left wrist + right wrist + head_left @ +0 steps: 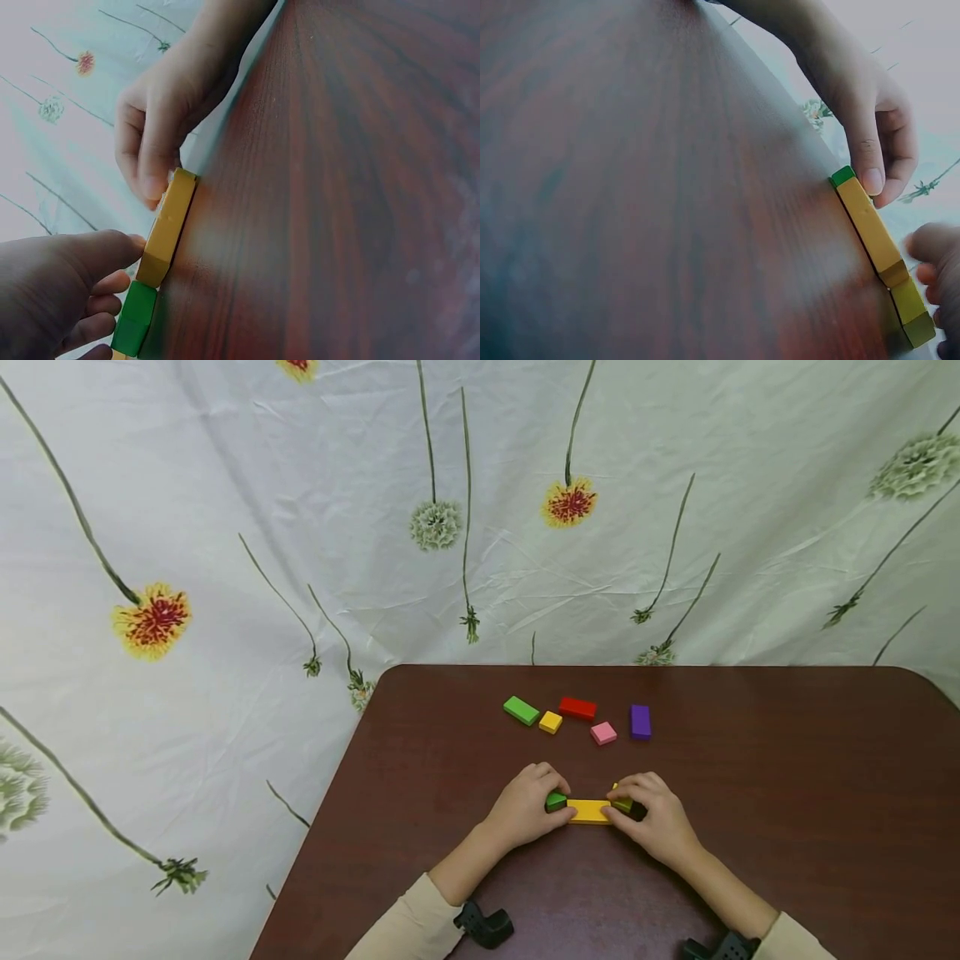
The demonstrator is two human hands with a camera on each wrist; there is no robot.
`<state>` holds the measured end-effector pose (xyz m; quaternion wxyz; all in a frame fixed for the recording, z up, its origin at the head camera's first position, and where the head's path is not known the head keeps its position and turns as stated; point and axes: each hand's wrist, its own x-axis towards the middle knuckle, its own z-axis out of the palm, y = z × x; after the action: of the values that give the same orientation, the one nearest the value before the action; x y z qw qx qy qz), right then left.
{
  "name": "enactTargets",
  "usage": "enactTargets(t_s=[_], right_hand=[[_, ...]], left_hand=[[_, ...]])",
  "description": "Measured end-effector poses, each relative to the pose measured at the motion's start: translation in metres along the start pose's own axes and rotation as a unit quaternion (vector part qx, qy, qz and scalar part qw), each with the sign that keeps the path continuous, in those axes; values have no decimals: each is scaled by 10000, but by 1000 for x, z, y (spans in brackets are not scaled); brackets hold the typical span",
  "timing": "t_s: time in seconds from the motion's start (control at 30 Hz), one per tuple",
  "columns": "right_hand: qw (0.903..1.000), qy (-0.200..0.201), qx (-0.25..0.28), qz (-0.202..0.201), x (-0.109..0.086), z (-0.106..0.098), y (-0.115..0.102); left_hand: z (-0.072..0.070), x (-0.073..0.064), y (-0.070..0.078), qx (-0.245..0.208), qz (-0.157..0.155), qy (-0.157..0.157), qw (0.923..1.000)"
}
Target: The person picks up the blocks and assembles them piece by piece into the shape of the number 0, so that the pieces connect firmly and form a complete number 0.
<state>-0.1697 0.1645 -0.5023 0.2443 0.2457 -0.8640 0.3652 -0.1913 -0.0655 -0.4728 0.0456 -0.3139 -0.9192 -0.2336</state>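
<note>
A long yellow block (589,812) lies on the table between both hands. My left hand (528,806) curls at its left end, thumb on the yellow block and fingers around a green block (556,801) that adjoins it. At the other end, my right hand (660,818) has its thumb at the yellow block and its fingertips over a yellowish block (622,805). The right wrist view shows this yellowish block (910,301) set at an angle against the long one. In the left wrist view, the green block (135,319) meets the long block's near end.
Farther back on the brown table (787,760) lie a green block (521,711), a small yellow block (551,722), a red block (577,708), a pink block (603,733) and a purple block (641,722). A flowered cloth (337,485) hangs behind the table.
</note>
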Motion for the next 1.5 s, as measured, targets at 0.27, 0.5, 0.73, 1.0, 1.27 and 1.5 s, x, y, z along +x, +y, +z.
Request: enactTargets(t_s=[0.27,0.5,0.73,1.0,1.27,1.5], right_hand=[[9991,354,46,232,31,-19,20],[9920,-359,158,1198,67,-40,52],[9763,-1522,-66,1536,86,-48,80],[9603,-2235,-108,1664,92,-49,101],[9562,-2278,-33,1838,92,-47,105],[9561,-2214,82,1920,90,-48,99]], left_hand=[[0,1,2,-135,-84,-59,9999],[3,0,1,-163,17,60,9998],[3,-1,0,-169,65,88,9998],[2,-1,1,-177,60,64,9998],[-1,-1,2,-157,40,44,9999],[-2,-2,2,-126,25,36,9999]])
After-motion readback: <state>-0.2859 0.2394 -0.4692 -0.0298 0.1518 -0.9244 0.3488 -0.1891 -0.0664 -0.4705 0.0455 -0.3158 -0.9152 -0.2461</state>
